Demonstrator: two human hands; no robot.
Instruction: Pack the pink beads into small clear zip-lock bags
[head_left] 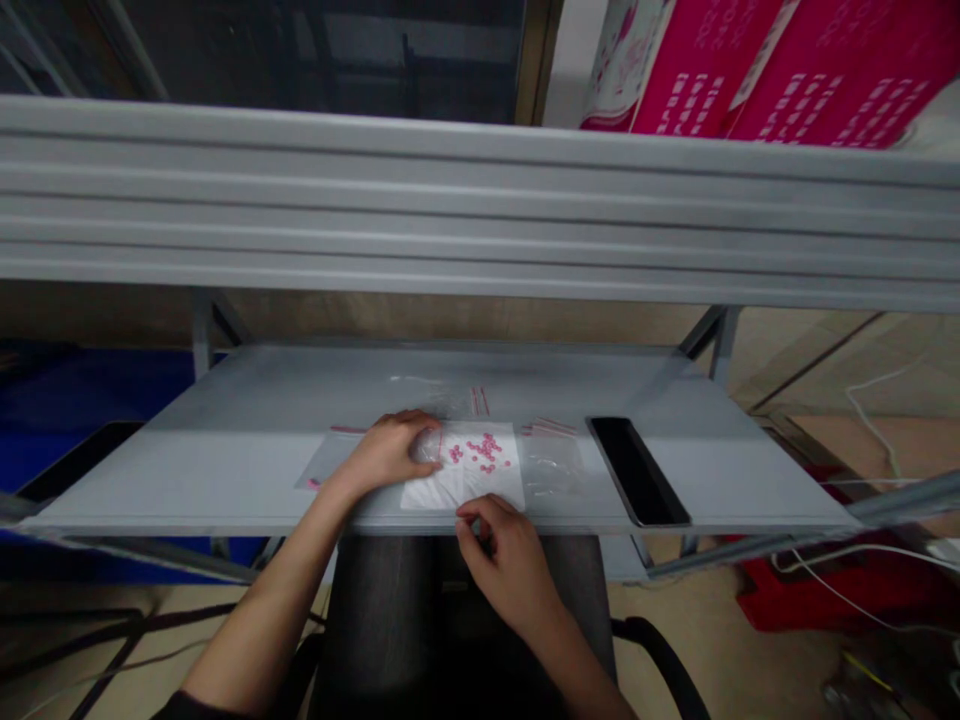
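A white sheet (480, 478) lies near the front edge of a grey table (262, 420), with several small pink beads (481, 452) scattered on it. My left hand (390, 450) rests on the table at the sheet's left side, fingers curled around a clear plastic bag (427, 445). My right hand (506, 560) sits at the table's front edge just below the sheet, fingertips pinched together; whether it holds a bead is too small to tell. Clear zip bags with pink strips (551, 460) lie right of the sheet.
A black phone (636, 470) lies face up right of the bags. More clear bags (442, 392) lie behind the sheet. A grey shelf beam (480, 210) runs overhead, with pink boxes (750, 70) above. A red bin (825, 590) and white cables (877, 420) are on the floor at right.
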